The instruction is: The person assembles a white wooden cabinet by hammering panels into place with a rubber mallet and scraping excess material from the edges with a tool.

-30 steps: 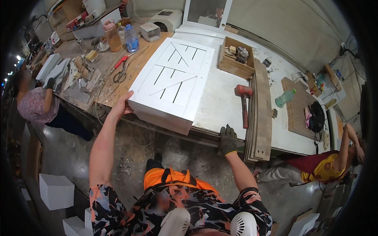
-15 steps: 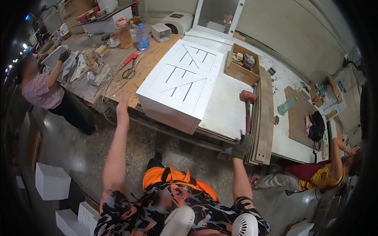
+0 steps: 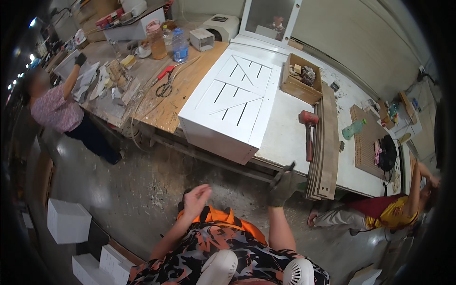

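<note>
Head view showed the white slatted wooden cabinet [image 3: 232, 107] lying on the table [image 3: 289, 137], ahead of both hands; bare left hand [image 3: 197, 199] spread, empty; gloved right hand [image 3: 283, 185] nearer, grip unclear.

Bare left hand [image 3: 197, 199] and gloved right hand [image 3: 282, 184] raised, each grip loose, empty.

Cabinet [image 3: 232, 107] on bench [image 3: 285, 137], mallet [image 3: 308, 130] right, scissors [image 3: 164, 88] left.
</note>
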`<act>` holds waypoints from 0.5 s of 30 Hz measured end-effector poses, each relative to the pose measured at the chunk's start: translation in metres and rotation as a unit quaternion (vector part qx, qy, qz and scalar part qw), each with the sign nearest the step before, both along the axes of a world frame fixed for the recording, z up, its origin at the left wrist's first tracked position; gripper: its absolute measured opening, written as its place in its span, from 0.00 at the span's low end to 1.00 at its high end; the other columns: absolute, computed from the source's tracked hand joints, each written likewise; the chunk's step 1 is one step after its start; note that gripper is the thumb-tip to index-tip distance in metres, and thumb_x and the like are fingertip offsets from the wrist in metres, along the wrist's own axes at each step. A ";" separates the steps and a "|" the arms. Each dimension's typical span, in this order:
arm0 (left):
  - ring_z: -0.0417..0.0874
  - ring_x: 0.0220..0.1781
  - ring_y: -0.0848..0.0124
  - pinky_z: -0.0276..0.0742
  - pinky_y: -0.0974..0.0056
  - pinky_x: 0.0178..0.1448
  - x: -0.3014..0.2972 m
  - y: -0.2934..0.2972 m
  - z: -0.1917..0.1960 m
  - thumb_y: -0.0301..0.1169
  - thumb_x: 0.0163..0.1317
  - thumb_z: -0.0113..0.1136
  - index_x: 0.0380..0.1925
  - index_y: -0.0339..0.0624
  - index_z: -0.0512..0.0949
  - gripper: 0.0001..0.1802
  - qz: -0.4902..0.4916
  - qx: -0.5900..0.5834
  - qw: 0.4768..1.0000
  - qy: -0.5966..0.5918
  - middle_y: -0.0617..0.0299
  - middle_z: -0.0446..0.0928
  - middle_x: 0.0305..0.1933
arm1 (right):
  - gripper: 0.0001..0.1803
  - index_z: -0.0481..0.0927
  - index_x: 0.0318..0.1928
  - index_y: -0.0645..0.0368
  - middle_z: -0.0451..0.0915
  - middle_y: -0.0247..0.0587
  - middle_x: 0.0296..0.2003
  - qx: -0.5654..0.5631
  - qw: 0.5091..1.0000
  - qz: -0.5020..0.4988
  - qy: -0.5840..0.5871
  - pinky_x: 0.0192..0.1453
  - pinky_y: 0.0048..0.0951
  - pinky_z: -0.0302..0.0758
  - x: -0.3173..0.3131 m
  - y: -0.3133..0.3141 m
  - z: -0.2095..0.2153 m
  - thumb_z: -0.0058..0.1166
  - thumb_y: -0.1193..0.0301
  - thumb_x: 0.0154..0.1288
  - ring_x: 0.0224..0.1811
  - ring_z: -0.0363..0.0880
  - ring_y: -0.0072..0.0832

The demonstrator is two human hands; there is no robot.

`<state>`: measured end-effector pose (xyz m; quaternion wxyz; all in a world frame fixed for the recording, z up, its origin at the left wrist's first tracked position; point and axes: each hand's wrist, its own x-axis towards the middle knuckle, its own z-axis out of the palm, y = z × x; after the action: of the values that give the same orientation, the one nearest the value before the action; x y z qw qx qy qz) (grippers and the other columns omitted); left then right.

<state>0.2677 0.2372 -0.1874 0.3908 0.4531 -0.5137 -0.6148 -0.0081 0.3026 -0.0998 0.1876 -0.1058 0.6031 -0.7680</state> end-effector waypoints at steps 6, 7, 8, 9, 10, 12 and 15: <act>0.81 0.41 0.77 0.77 0.71 0.47 -0.055 -0.043 0.069 0.32 0.61 0.65 0.48 0.35 0.79 0.17 -0.301 -0.015 0.951 0.068 0.61 0.83 0.39 | 0.08 0.74 0.42 0.63 0.74 0.44 0.29 0.133 0.950 0.124 0.253 0.33 0.39 0.71 0.101 0.012 -0.023 0.50 0.76 0.62 0.29 0.74 0.40; 0.81 0.41 0.78 0.77 0.72 0.47 -0.057 -0.051 0.077 0.31 0.61 0.65 0.47 0.35 0.78 0.16 -0.331 -0.020 0.941 0.062 0.61 0.82 0.39 | 0.09 0.74 0.42 0.63 0.75 0.46 0.30 0.152 0.940 0.151 0.264 0.34 0.39 0.71 0.115 0.009 -0.024 0.51 0.77 0.61 0.30 0.74 0.42; 0.81 0.41 0.78 0.77 0.72 0.46 -0.054 -0.059 0.082 0.30 0.62 0.64 0.47 0.35 0.78 0.15 -0.360 -0.025 0.931 0.056 0.61 0.82 0.40 | 0.09 0.74 0.42 0.63 0.75 0.47 0.31 0.174 0.930 0.160 0.280 0.33 0.39 0.71 0.128 0.004 -0.021 0.52 0.78 0.60 0.30 0.74 0.44; 0.80 0.39 0.80 0.76 0.73 0.44 -0.049 -0.067 0.085 0.30 0.62 0.65 0.45 0.35 0.78 0.14 -0.373 -0.012 0.926 0.054 0.62 0.81 0.38 | 0.08 0.74 0.41 0.63 0.75 0.46 0.30 0.178 0.930 0.158 0.279 0.32 0.38 0.70 0.139 -0.003 -0.019 0.51 0.77 0.61 0.28 0.74 0.42; 0.80 0.38 0.81 0.76 0.74 0.42 -0.044 -0.076 0.087 0.31 0.61 0.65 0.42 0.36 0.79 0.13 -0.385 0.000 0.921 0.051 0.64 0.81 0.36 | 0.06 0.74 0.40 0.63 0.75 0.45 0.29 0.181 0.930 0.156 0.278 0.30 0.36 0.70 0.151 -0.010 -0.017 0.50 0.75 0.63 0.27 0.74 0.39; 0.76 0.30 0.85 0.72 0.77 0.34 -0.031 -0.092 0.093 0.32 0.61 0.66 0.34 0.37 0.80 0.09 -0.386 -0.007 0.921 0.045 0.68 0.79 0.29 | 0.06 0.74 0.38 0.63 0.75 0.42 0.26 0.177 0.930 0.140 0.290 0.27 0.34 0.69 0.175 -0.026 -0.017 0.48 0.72 0.67 0.24 0.74 0.33; 0.74 0.28 0.86 0.68 0.77 0.31 -0.006 -0.121 0.092 0.32 0.61 0.66 0.30 0.38 0.79 0.09 -0.406 0.012 0.912 0.054 0.70 0.77 0.26 | 0.11 0.74 0.36 0.62 0.73 0.36 0.21 0.142 0.973 0.133 0.126 0.24 0.28 0.67 0.209 -0.051 -0.005 0.46 0.67 0.71 0.20 0.71 0.23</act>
<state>0.2615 0.1167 -0.0950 0.1295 0.1767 -0.6245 -0.7497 0.2012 0.2517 -0.1047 0.2238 -0.2534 0.7051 -0.6233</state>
